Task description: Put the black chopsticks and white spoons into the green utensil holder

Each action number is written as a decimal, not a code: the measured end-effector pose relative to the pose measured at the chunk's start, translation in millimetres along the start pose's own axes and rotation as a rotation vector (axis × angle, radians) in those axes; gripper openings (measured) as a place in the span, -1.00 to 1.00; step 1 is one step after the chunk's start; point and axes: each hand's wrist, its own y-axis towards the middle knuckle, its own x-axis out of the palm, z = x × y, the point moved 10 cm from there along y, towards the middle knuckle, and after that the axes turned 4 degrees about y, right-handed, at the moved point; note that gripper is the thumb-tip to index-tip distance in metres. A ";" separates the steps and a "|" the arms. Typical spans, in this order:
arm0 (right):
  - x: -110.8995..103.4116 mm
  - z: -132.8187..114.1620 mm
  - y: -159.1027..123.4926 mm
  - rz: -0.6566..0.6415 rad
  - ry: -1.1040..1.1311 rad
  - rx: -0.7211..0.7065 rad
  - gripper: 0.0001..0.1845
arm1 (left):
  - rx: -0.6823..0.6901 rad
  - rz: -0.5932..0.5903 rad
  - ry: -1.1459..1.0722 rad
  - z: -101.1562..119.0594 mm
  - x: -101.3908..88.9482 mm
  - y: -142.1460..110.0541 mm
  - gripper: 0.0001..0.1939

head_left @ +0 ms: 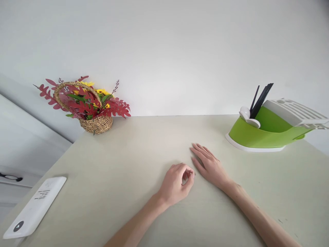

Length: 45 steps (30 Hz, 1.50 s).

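Note:
My left hand (177, 183) is closed, thumb and index finger meeting in a pinch just over the pale tabletop (115, 192). Whatever sits between those fingertips, if anything, is too small to make out. A tiny dark speck shows on the surface beside them. To its right, my right hand (208, 164) lies flat on the table, fingers stretched out and slightly apart, holding nothing. The two hands are close together but do not touch.
Back left stands a wicker basket (99, 124) of red leaves and yellow flowers. At the back right is a green and white rack (267, 137) with black chopsticks (260, 101) and white spoons (253, 122). A white flat device (37, 206) lies along the left edge.

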 end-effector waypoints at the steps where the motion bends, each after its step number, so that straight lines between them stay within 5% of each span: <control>1: 0.0 -0.1 0.0 -0.002 -0.002 0.002 -0.46 | -0.002 0.000 0.001 -0.1 -0.1 0.0 -0.91; 45: -0.4 -0.8 0.7 0.002 0.005 -0.001 -0.46 | 0.019 0.009 0.017 0.9 -0.6 0.4 -0.90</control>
